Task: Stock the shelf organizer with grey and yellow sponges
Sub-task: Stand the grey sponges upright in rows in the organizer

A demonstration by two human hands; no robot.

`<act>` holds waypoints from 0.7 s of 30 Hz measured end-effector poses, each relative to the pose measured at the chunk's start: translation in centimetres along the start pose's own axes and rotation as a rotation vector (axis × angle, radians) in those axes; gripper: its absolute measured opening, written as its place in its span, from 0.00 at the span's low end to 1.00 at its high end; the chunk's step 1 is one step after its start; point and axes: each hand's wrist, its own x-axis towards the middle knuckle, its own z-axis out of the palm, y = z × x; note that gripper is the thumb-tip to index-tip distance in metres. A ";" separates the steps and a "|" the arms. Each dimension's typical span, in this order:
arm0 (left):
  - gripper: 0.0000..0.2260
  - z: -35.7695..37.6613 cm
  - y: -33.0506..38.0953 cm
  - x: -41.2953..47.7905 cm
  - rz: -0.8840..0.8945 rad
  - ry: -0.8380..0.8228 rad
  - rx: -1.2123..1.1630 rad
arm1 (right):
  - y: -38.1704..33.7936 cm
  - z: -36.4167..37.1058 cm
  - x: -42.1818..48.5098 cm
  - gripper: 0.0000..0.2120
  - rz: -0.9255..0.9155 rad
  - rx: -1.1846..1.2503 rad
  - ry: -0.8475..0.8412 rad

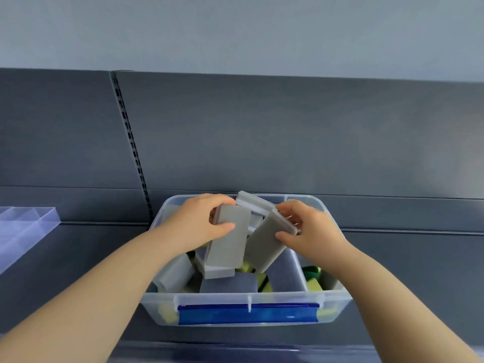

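Your left hand's fingers vanish behind the left grey sponge it grips, and your right hand's fingertips hide behind the right grey sponge. The yellow sponges lie mostly buried in the bin. The left edge cuts off the clear organizer.

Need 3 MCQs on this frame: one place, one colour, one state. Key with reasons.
1. Where does the clear divided shelf organizer lie relative to the translucent plastic bin? A left of it B right of it C inside it
2. Colour of the bin's front latch? A red B blue C green
3. What does the left hand do? A hangs idle B presses the shelf C grips a grey rectangular sponge
Key: 1A, organizer at far left; 2B, blue strip; 3C, hand curls round it.
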 end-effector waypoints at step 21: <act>0.24 -5.2 2.6 -7.0 -0.041 0.564 0.194 | -2.1 -0.8 2.1 0.17 -0.046 0.813 0.068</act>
